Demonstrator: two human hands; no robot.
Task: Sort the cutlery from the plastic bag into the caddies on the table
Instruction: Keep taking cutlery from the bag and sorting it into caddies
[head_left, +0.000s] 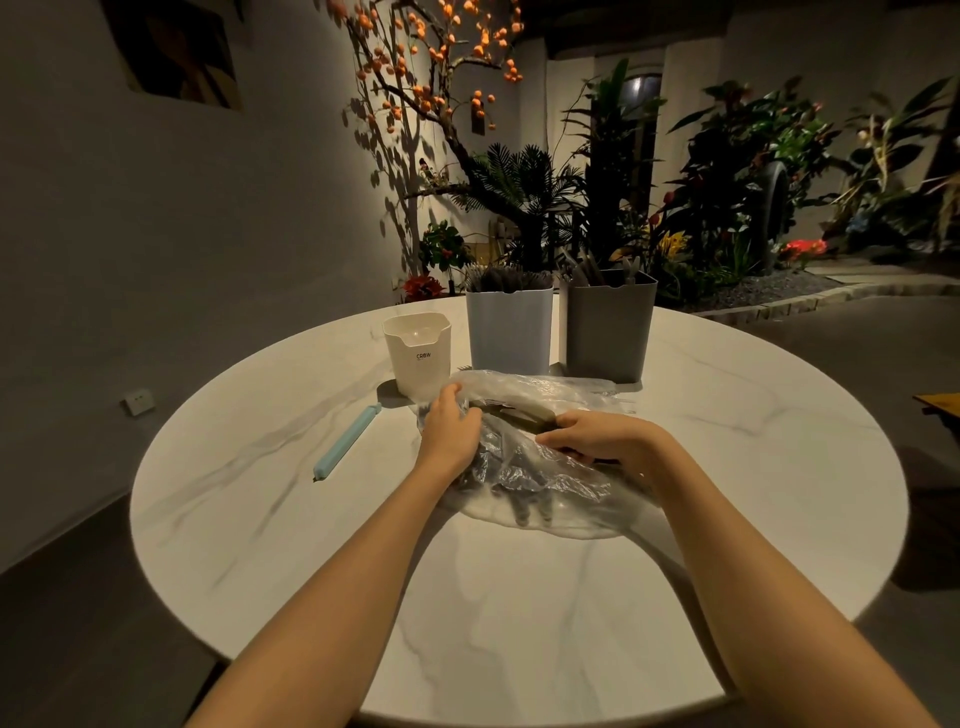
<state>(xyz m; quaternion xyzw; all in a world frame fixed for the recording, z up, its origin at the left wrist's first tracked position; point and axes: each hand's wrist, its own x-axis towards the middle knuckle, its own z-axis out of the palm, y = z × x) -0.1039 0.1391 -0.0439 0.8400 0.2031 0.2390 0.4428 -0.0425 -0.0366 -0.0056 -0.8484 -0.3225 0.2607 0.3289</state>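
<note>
Dim room, warm overhead light pooled on the counter (519, 597), branch shadows cast on the wall (156, 234) at upper centre, corners dark, wide-angle bowing at frame edges, slight softness throughout.

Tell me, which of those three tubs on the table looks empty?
The small cream caddy on the left, marked CRBW. The taller pale blue caddy and grey caddy beside it both have cutlery sticking out.

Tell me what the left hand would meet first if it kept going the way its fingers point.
Probably the white caddy: the left hand grips the plastic bag with fingers aimed up and away, just short of it. Depth is unclear.
</note>
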